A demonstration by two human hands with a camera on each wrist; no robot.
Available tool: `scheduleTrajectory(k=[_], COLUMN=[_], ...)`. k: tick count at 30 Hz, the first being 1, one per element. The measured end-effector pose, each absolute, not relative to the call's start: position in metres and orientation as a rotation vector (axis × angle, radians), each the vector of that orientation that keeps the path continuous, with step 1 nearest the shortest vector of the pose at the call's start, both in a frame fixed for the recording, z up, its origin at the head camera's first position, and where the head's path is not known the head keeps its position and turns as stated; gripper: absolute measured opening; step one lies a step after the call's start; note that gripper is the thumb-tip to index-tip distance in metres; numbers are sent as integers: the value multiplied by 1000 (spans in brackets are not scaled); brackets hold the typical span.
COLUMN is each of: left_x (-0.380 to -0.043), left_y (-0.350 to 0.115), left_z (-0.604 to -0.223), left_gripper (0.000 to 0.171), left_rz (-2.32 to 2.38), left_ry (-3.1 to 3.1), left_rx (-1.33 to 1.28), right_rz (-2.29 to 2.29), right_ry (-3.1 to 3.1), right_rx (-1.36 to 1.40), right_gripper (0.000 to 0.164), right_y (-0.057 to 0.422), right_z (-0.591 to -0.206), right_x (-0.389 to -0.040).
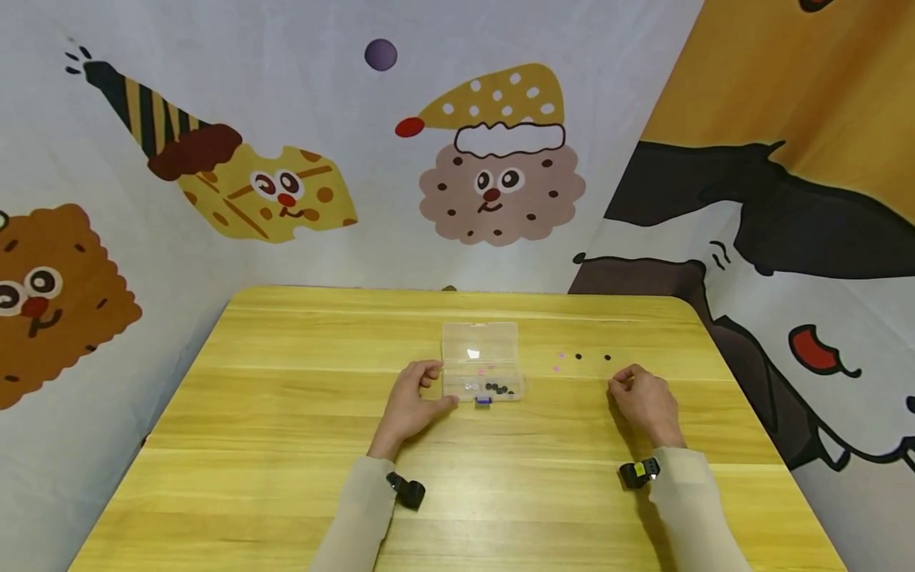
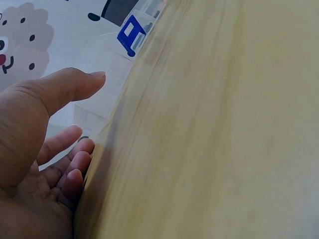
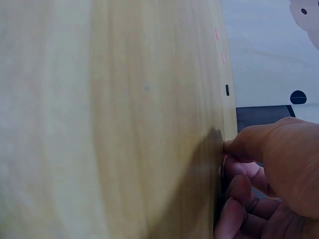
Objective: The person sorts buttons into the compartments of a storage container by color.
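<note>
A clear plastic box (image 1: 480,364) lies with its lid raised at the back. Small black pieces (image 1: 498,388) and a pink piece (image 1: 481,372) sit inside, and a blue latch (image 2: 132,36) is at its front. My left hand (image 1: 415,400) is at the box's left side, thumb straight by the front corner and forefinger near the hinge end. Right of the box, my right hand (image 1: 646,401) rests low at the table, its thumb and forefinger together close to a small black disc (image 1: 608,357). I cannot tell whether the fingertips hold a piece.
Another black disc (image 1: 578,356) and two pink pieces (image 1: 557,369) lie on the wooden table (image 1: 286,445) between the box and my right hand. A cartoon-printed cloth (image 1: 322,95) hangs behind the table's far edge.
</note>
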State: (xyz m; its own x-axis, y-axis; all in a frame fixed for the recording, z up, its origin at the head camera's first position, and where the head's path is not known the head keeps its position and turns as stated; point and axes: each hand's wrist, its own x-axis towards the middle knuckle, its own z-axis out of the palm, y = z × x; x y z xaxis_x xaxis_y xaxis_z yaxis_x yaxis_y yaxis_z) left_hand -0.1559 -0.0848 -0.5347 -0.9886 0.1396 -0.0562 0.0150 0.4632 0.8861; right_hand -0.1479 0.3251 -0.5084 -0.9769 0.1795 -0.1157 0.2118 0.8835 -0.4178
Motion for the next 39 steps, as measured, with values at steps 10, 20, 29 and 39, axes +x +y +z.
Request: scheduleTrajectory(k=[10,20,29,39], left_x=[-155,-156,-158,-157], left_y=[-84,-83,-84,-85], left_z=[-535,-536,-535,-535], left_gripper=[67,67,67,67], left_rz=[1581,1587,1596,1581], left_ry=[2563,2556,2557,2561], left_rx=[124,146,143,142], right_rz=[-640,-580,-653,-689], right_ry=[2985,2976,2976,2986], right_rx=[292,190,189,198], right_gripper=[28,26,24,23], right_y=[323,323,326,328], right_z=[-509,-504,-501,-502], right_x=[-147,-149,-153,-162])
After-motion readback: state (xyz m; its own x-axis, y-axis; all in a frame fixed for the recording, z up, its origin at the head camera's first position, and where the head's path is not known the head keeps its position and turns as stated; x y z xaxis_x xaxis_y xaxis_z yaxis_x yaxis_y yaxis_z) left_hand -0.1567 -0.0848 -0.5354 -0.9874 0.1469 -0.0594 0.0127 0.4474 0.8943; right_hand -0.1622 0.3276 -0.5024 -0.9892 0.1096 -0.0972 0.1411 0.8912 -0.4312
